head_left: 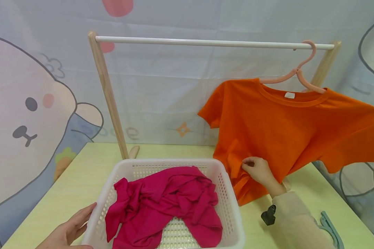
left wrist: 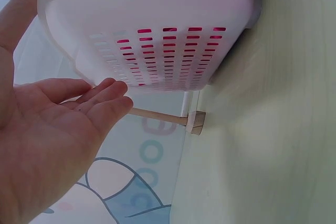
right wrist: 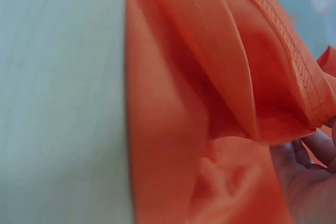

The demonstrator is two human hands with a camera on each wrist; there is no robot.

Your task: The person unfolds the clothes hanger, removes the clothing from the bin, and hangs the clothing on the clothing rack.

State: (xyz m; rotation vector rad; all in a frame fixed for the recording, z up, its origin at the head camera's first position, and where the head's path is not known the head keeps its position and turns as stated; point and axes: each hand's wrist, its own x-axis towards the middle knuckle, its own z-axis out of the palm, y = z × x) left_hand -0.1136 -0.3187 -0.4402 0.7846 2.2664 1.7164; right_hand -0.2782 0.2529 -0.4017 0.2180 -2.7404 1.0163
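Note:
An orange T-shirt hangs on a pink hanger, its lower part bunched over the table. My right hand pinches the shirt's lower edge; the stitched hem shows close up in the right wrist view. My left hand rests against the left side of a white plastic basket, fingers loosely extended along its outer wall in the left wrist view. Inside the basket lies a crumpled magenta garment.
The hanger hooks on the right end of a white rail between wooden posts. A blue-green hanger lies on the pale table at right, partly behind my sleeve. A printed cloth stands behind.

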